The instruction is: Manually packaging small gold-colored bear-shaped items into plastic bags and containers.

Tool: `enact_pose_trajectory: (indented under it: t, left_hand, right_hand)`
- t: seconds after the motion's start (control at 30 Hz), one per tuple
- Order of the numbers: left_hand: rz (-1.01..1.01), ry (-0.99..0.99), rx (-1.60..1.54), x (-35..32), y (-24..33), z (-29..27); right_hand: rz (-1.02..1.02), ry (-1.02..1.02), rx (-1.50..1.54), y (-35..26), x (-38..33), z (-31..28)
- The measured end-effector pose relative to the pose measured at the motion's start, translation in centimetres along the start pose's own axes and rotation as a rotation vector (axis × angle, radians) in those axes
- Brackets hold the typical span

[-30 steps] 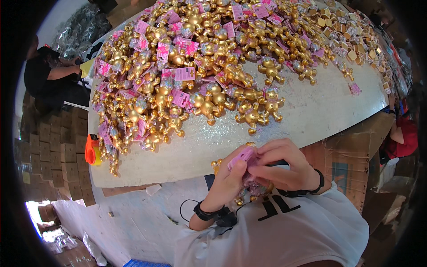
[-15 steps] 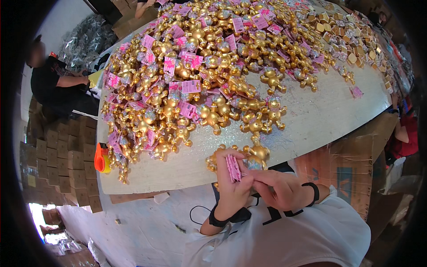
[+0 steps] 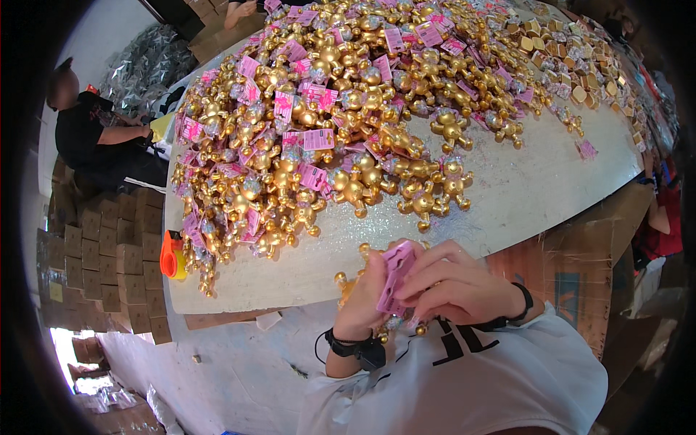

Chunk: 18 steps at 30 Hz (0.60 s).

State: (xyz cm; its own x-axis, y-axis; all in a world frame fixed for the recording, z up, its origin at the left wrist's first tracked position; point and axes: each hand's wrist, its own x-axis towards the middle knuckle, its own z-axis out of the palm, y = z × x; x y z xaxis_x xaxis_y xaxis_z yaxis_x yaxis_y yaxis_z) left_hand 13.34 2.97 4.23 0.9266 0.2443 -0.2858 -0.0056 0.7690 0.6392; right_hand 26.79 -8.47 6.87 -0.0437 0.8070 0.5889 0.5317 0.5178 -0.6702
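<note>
A: Left side first?

B: My left grip (image 3: 360, 301) is closed on pink cards (image 3: 394, 279), thumb against them, cards tilted. Count unclear. Gold toy parts (image 3: 343, 287) stick out past its outer side.

A: Right?

B: My right grip (image 3: 460, 290) is half curled, fingertips at the cards' right side. Looks like contact; can't tell if it pinches.

A: Where do the cards sit against the edges?

B: Between my two grips, in view right around the near edge of the counter (image 3: 522, 177). That edge passes behind both grips. Height above it, can't tell. White shirt (image 3: 507, 377) just below.

A: Open room?

B: Widest stretch is centre to right, from the front of the heap (image 3: 290, 145) of gold figures out to the curved right edge. A pink tag (image 3: 586, 149) lies near that edge. Narrower strip between heap and near edge on my left, with an orange-and-yellow object (image 3: 172, 255) by the left edge.

A: Tight spots?

B: Far and left: heap runs almost to the left edge. Gold-faced blocks (image 3: 580, 94) crowd far right. Cardboard (image 3: 576, 283) just beside the near edge on my right. Stacked cartons (image 3: 134, 279) and a person in black (image 3: 87, 138) beyond the left edge, person in red (image 3: 661, 225) off the right.
</note>
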Motion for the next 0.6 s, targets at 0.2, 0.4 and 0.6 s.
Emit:
enact_pose_trajectory:
  t: [0.2,0.4,0.6]
  left_hand:
    - [0.049,0.071,0.236,-0.8,-0.8,0.9]
    - [0.280,-0.238,0.176,-0.7,-1.0,0.5]
    - [0.200,-0.269,0.404,-1.4,-0.6,0.7]
  right_hand:
    - [-0.156,0.075,-0.247,0.8,-0.7,2.4]
    - [-0.100,0.063,0.366,0.4,-1.3,0.9]
    - [-0.186,0.198,-0.052,0.0,-0.1,0.0]
